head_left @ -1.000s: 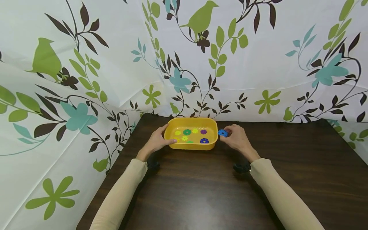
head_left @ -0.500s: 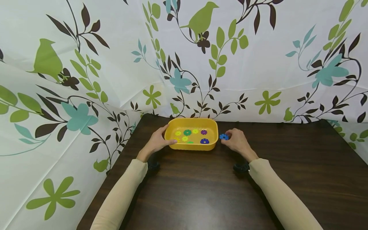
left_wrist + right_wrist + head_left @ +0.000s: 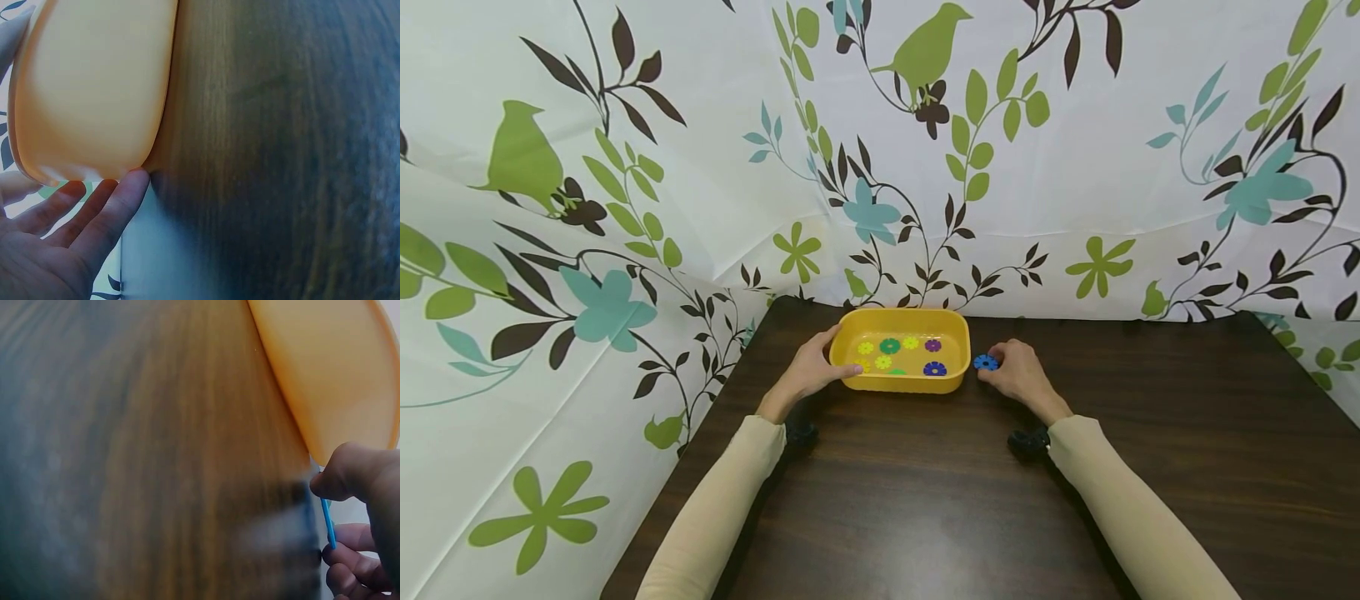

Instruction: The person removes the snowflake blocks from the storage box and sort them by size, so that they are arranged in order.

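Note:
A yellow plastic tub [image 3: 917,384] stands on the dark table. My left hand [image 3: 807,368] grips its left end, thumb over the rim and fingertips against the outer wall, as the left wrist view shows on the tub [image 3: 94,87]. Just off the tub's right end, my right hand [image 3: 1021,372] pinches a blue flower-shaped disc [image 3: 986,362] by its edge. Edge-on, the disc [image 3: 328,522] appears between thumb and fingers in the right wrist view. Inside the tub lie several more such discs: a dark blue one [image 3: 935,368], a purple one [image 3: 932,345], a teal one [image 3: 890,346] and some yellow ones.
The dark wood-grain table [image 3: 910,492] spreads toward me and out to the right. Behind it and along the left hangs a white cloth [image 3: 715,167] printed with birds, leaves and flowers, close behind the tub.
My right hand has moved slightly toward me with the blue disc, which now shows a little lower beside the tub's right end. My left hand and the tub have stayed in place.

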{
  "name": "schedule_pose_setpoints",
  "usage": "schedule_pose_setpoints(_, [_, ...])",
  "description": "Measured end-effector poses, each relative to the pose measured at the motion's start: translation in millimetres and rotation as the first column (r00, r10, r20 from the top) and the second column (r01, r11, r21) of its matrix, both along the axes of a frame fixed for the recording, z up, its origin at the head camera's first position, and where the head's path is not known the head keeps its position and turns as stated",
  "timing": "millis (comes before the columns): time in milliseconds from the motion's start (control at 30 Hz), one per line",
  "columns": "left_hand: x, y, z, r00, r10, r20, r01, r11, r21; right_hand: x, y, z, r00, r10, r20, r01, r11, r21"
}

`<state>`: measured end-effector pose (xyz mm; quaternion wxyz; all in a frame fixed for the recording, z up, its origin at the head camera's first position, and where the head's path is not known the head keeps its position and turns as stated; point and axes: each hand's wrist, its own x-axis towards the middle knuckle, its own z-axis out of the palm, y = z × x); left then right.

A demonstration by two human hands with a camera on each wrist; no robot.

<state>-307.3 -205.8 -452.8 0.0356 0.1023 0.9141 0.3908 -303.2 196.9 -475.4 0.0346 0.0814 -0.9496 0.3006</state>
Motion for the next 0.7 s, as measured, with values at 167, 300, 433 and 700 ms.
schedule_pose_setpoints(167, [0.1,0.4,0.2,1.000,0.005,0.003,-0.005,1.000,0.006,0.2,0.3,-0.3,1.000,-0.002,0.006,0.002,1.000,0.004])
schedule_pose_setpoints(300, [0.5,0.8,0.8,1.000,0.011,0.007,-0.011,1.000,0.005,0.2,1.0,-0.7,1.000,0.007,0.004,-0.007,1.000,0.008])
schedule_pose_setpoints(433, [0.1,0.5,0.4,1.000,0.009,0.002,-0.009,1.000,-0.003,0.2,2.0,-0.1,1.000,0.015,0.021,-0.015,1.000,0.000])
schedule_pose_setpoints(700, [-0.8,-1.2,-2.3,1.000,0.003,-0.004,-0.003,1.000,0.005,-2.4,2.3,1.9,0.997,0.001,0.078,0.001,1.000,-0.021])
